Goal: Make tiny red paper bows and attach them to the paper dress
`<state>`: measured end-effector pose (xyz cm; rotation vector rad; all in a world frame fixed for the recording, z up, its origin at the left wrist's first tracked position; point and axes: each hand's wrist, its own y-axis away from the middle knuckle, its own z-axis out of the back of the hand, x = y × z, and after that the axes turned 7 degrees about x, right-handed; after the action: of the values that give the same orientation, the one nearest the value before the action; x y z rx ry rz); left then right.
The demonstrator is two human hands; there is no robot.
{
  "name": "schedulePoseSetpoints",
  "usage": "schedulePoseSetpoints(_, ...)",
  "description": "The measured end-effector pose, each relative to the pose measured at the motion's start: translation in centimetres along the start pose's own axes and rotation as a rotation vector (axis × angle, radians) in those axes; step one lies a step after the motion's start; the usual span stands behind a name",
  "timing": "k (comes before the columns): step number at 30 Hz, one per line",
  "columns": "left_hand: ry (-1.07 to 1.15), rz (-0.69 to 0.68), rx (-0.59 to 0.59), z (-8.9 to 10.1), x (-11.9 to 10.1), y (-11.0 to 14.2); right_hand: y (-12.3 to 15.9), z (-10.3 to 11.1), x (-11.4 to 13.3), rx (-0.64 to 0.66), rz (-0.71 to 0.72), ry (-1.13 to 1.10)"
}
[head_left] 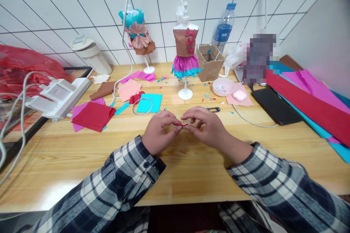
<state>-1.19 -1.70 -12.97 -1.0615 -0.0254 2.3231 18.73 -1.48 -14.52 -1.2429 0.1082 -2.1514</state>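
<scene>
A tiny twisted piece of red paper point(184, 125) sits between my two hands over the middle of the table. My left hand point(162, 130) pinches its left end between thumb and index finger. On its other side, the thumb and curled fingers of my right hand point(207, 126) close on the right end. Straight ahead stands a small dress form point(186, 45) wearing a brown top with red bows and a magenta skirt edged in blue. A black-handled tool point(213, 109) lies just beyond my right hand. The fingertips partly hide the red piece.
Left of my hands are a wire ring point(133, 110), a blue paper square point(154, 103) and folded red paper point(93, 116). Farther back stand a second dress form point(138, 34), a cardboard box point(210, 66) and a pink bowl point(224, 88). A black phone point(275, 106) lies right.
</scene>
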Motion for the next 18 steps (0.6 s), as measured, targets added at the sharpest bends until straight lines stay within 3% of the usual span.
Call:
schedulePoseSetpoints(6,0.189,0.088,0.021,0.03,0.19,-0.09,0.05,0.06,-0.15,-0.038,0.08,0.038)
schedulePoseSetpoints(11,0.452,0.203,0.096,-0.19,0.46,-0.17,0.17,0.36,0.0,-0.078,0.201,0.239)
schedulePoseSetpoints(15,0.672,0.317,0.09,-0.44,0.72,-0.09,0.37,0.61,0.41,-0.079,0.272,0.416)
schedulePoseSetpoints(18,0.742,0.368,0.083,-0.55,0.77,-0.09,0.39,0.7,0.83,-0.124,0.257,0.353)
